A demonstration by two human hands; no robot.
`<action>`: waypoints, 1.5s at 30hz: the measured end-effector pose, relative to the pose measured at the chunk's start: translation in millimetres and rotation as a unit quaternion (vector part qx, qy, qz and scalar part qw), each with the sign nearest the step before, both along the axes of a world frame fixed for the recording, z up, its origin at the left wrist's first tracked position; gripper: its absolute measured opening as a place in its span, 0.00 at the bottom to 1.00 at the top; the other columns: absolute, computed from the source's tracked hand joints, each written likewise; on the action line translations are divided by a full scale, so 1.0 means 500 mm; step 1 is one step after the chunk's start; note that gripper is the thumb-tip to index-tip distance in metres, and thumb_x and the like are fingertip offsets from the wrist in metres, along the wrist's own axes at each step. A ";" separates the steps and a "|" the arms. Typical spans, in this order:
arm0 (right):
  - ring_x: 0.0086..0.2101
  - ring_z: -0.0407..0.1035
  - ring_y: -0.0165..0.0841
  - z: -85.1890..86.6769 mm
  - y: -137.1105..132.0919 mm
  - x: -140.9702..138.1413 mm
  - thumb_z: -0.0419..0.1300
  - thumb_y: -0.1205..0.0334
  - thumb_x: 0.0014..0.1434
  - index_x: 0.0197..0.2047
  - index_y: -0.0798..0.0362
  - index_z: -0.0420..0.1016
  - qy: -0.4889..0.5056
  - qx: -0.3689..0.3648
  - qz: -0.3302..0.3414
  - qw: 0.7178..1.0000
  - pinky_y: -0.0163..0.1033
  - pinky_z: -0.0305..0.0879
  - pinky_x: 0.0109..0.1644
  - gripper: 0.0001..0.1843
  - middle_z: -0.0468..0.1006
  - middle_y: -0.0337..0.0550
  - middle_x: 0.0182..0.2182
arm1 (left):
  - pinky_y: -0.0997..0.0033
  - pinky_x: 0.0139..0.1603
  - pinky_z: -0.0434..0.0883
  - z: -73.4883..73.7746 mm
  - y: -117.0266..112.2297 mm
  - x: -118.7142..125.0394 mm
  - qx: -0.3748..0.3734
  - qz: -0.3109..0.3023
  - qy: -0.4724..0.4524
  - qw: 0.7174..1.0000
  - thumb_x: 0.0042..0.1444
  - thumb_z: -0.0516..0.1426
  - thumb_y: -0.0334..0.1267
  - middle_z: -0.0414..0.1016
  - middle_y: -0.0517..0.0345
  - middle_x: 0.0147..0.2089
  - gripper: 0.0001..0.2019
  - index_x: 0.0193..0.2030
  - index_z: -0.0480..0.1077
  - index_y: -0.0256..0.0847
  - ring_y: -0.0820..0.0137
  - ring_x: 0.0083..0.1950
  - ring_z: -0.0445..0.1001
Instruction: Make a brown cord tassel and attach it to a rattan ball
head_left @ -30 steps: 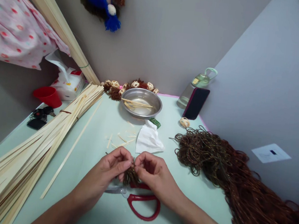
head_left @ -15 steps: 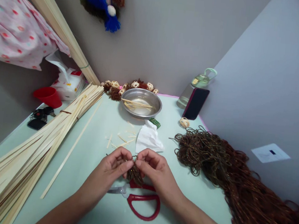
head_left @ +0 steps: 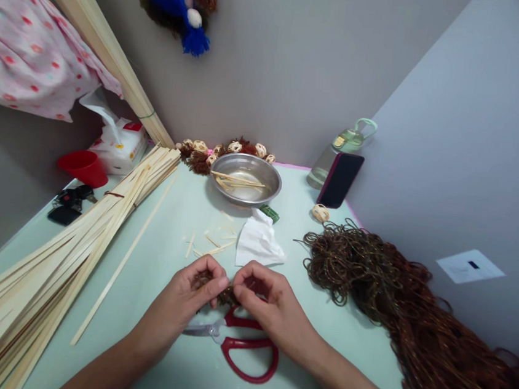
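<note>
- Both hands meet at about 6 o'clock on the pale green tabletop (head_left: 183, 211), low and centre in the view.
- Left hand (head_left: 183, 301) and right hand (head_left: 270, 307) both pinch a small bundle of dark brown cord (head_left: 226, 295); it sits right between the fingertips, held just above the table.
- Directly under the hands lie red-handled scissors (head_left: 244, 344), blades pointing toward 9 o'clock.
- At 12 o'clock from the hands there's a crumpled white tissue (head_left: 258, 241), and further back a round steel bowl (head_left: 246, 177) with a few thin sticks in it.
- Around 3 to 4 o'clock sprawls a big heap of brown cord (head_left: 413, 322), well apart from the right hand.
- From 8 to 10 o'clock runs a long pile of pale bamboo strips (head_left: 47, 277).
- Way back at 1 o'clock, a black phone (head_left: 339, 179) leans on a clear water bottle (head_left: 338, 147).
</note>
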State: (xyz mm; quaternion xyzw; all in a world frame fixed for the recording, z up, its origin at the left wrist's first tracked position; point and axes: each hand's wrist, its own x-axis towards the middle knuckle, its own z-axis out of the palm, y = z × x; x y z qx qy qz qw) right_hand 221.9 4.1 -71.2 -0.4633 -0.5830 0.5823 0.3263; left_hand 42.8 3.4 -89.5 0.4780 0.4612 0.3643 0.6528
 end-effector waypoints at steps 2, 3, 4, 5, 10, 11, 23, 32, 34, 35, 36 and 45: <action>0.28 0.59 0.27 0.002 0.002 0.001 0.58 0.62 0.62 0.33 0.55 0.70 -0.003 0.012 -0.012 1.000 0.34 0.57 0.33 0.06 0.67 0.35 0.25 | 0.72 0.36 0.61 0.002 0.000 0.000 -0.002 -0.016 -0.003 1.000 0.59 0.60 0.46 0.65 0.66 0.27 0.11 0.34 0.67 0.41 0.73 0.31 0.64; 0.28 0.59 0.27 0.003 0.003 0.001 0.58 0.62 0.62 0.33 0.55 0.70 0.002 0.015 -0.017 1.000 0.34 0.57 0.33 0.06 0.67 0.35 0.25 | 0.72 0.35 0.60 0.002 0.001 0.001 -0.004 -0.026 -0.004 1.000 0.58 0.60 0.46 0.65 0.66 0.26 0.10 0.35 0.68 0.41 0.73 0.30 0.63; 0.28 0.59 0.27 0.002 0.003 0.001 0.58 0.62 0.62 0.33 0.55 0.70 0.009 0.016 -0.021 1.000 0.34 0.57 0.33 0.06 0.67 0.35 0.25 | 0.72 0.34 0.60 0.003 0.001 0.002 -0.006 -0.034 -0.004 0.999 0.58 0.61 0.45 0.65 0.66 0.26 0.10 0.35 0.68 0.41 0.73 0.30 0.63; 0.28 0.59 0.27 0.001 0.002 0.001 0.58 0.61 0.62 0.34 0.55 0.70 0.017 0.016 -0.024 0.999 0.34 0.57 0.33 0.07 0.66 0.35 0.25 | 0.72 0.34 0.60 0.003 0.001 0.002 -0.008 -0.040 -0.004 0.999 0.57 0.61 0.45 0.65 0.66 0.26 0.10 0.35 0.69 0.41 0.73 0.30 0.63; 0.28 0.57 0.27 -0.011 -0.003 -0.003 0.61 0.59 0.61 0.36 0.55 0.69 0.051 -0.022 0.001 0.998 0.34 0.56 0.32 0.08 0.65 0.34 0.26 | 0.73 0.34 0.59 0.004 -0.001 -0.001 -0.042 0.011 -0.053 0.998 0.59 0.60 0.44 0.65 0.66 0.29 0.09 0.35 0.69 0.42 0.75 0.30 0.61; 0.27 0.57 0.27 -0.013 -0.003 -0.004 0.61 0.58 0.61 0.37 0.55 0.69 0.056 -0.035 0.019 0.998 0.33 0.55 0.32 0.09 0.65 0.34 0.26 | 0.74 0.35 0.59 0.005 0.000 -0.002 -0.053 0.024 -0.072 0.996 0.59 0.60 0.45 0.66 0.66 0.30 0.09 0.36 0.68 0.42 0.75 0.30 0.60; 0.25 0.47 0.25 0.004 0.007 0.013 0.54 0.45 0.66 0.25 0.53 0.58 -0.006 -0.010 0.066 0.998 0.33 0.46 0.27 0.25 0.53 0.32 0.23 | 0.72 0.36 0.62 -0.006 -0.006 0.011 -0.009 -0.060 -0.024 0.998 0.59 0.59 0.48 0.70 0.62 0.32 0.12 0.38 0.69 0.41 0.71 0.34 0.66; 0.30 0.65 0.28 -0.012 0.006 0.006 0.64 0.51 0.60 0.34 0.57 0.71 0.093 -0.047 -0.006 0.994 0.35 0.61 0.35 0.16 0.73 0.40 0.29 | 0.74 0.32 0.61 0.006 -0.006 0.009 0.006 -0.043 -0.015 0.999 0.62 0.56 0.47 0.66 0.65 0.29 0.10 0.38 0.67 0.42 0.74 0.30 0.63; 0.29 0.65 0.28 -0.012 0.005 0.004 0.66 0.51 0.57 0.34 0.57 0.72 0.105 -0.060 -0.012 0.993 0.35 0.61 0.35 0.17 0.73 0.39 0.27 | 0.74 0.32 0.61 0.008 -0.007 0.008 0.007 -0.040 -0.014 0.999 0.62 0.56 0.46 0.66 0.65 0.29 0.10 0.37 0.67 0.42 0.74 0.30 0.63; 0.28 0.64 0.28 -0.011 0.005 0.003 0.67 0.51 0.57 0.34 0.57 0.72 0.106 -0.061 -0.015 0.992 0.35 0.61 0.34 0.17 0.72 0.39 0.27 | 0.74 0.32 0.61 0.009 -0.007 0.008 0.007 -0.040 -0.012 0.999 0.61 0.56 0.46 0.66 0.66 0.29 0.10 0.37 0.67 0.42 0.74 0.30 0.64; 0.27 0.64 0.28 -0.010 0.005 0.003 0.67 0.51 0.57 0.34 0.57 0.72 0.105 -0.061 -0.017 0.993 0.34 0.60 0.33 0.16 0.72 0.38 0.26 | 0.74 0.32 0.61 0.010 -0.007 0.008 0.006 -0.040 -0.010 0.999 0.61 0.56 0.46 0.66 0.66 0.29 0.09 0.37 0.67 0.42 0.74 0.30 0.64; 0.26 0.58 0.26 -0.007 0.002 0.000 0.65 0.55 0.58 0.35 0.57 0.73 0.090 -0.066 -0.008 0.994 0.33 0.54 0.31 0.13 0.67 0.35 0.24 | 0.72 0.33 0.59 0.005 -0.001 0.004 -0.014 -0.037 0.007 0.999 0.59 0.58 0.44 0.63 0.65 0.28 0.09 0.34 0.67 0.41 0.72 0.30 0.62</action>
